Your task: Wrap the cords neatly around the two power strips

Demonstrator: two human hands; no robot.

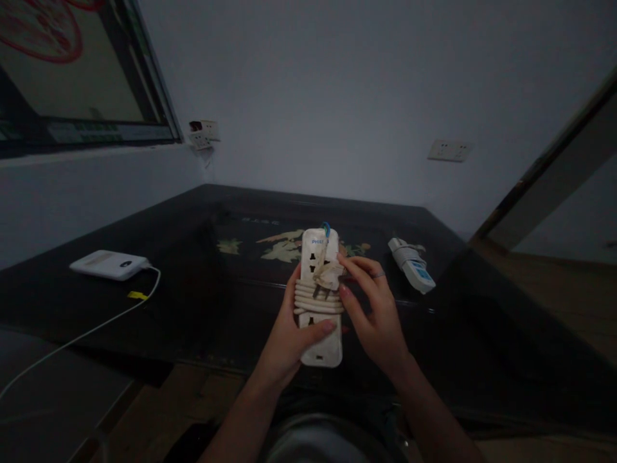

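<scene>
A white power strip (pixel 321 344) is held upright over the near part of the dark table, its cord (pixel 308 299) wound in several turns around its middle. My left hand (pixel 289 334) grips it from the left side, thumb across the lower front. At the right, my right hand (pixel 371 302) pinches the plug (pixel 330 276) between thumb and fingertips, over the coils. The plug's metal prongs point down. A blue wire loop shows at the strip's top end.
A second white power strip (pixel 413 267) with wound cord lies right on the black table (pixel 193 321). At left is a white power bank (pixel 108 265) with a cable (pixel 96 328), beside a yellow tag (pixel 137 295). Wall sockets (pixel 449 150) sit behind.
</scene>
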